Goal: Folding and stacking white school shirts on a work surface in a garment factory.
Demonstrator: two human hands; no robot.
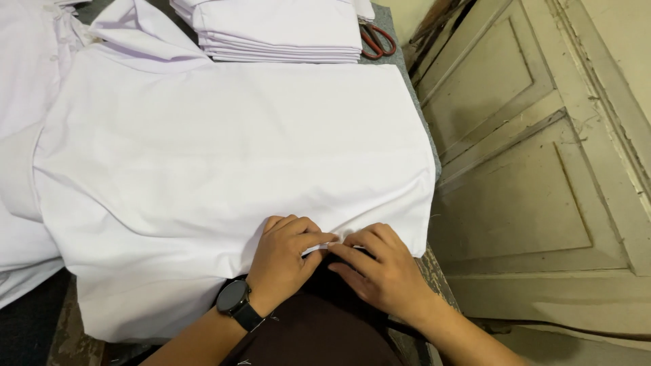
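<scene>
Both hands curl palm-down, fingertips meeting, the left hand (288, 254) with its black wristwatch (234, 298) and the right hand (380, 271) pinched shut on the near hem of the white garment (224, 163), which spreads away from them toward a folded stack (285, 30) and red-handled scissors (376, 42).

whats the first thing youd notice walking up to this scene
A big white garment spread flat fills most of the table, and both hands meet at its near edge: the left hand, with a black watch on the wrist, and the right hand pinch the hem together. At the far end sits a stack of folded white cloth with red-handled scissors beside it. An old cream panelled door stands to the right.
</scene>
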